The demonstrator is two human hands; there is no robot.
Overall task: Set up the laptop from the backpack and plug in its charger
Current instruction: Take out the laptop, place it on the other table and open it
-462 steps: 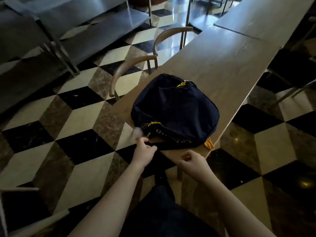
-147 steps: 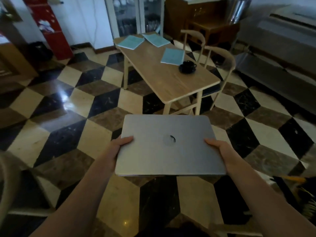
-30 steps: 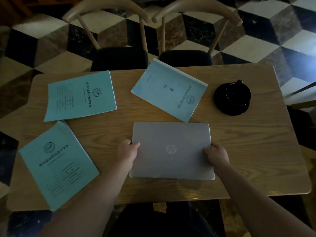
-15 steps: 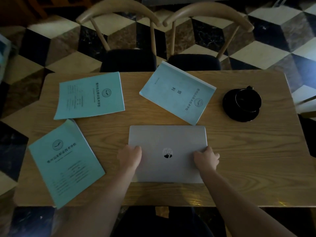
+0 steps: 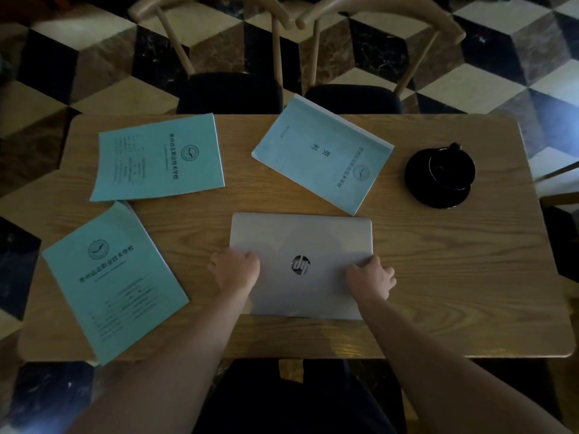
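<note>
A dim room is being viewed from above, with a wooden table (image 5: 454,277) being looked down on. A closed silver laptop (image 5: 300,245) is lying flat at the table's near middle, its logo facing up. The left hand (image 5: 235,270) is being rested on the lid's left edge, at nine o'clock from the logo, fingers spread and lying flat. The right hand (image 5: 371,278) is being held at the lid's right edge, at three o'clock from the logo, fingers curled around the edge; whether the lid is being gripped or only touched cannot be told.

Three teal booklets are lying around the laptop. One booklet (image 5: 112,277) is lying at nine o'clock, hanging slightly over the near table edge. A second booklet (image 5: 159,158) is lying at ten o'clock. A third booklet (image 5: 322,155) is lying at twelve o'clock, its corner just beside the laptop's far edge. A black cup (image 5: 451,169) is sitting on a black saucer (image 5: 421,189) at two o'clock, well apart from the laptop.

Two chairs (image 5: 232,89) are being kept at the table's far side, over a chequered floor (image 5: 470,83).
</note>
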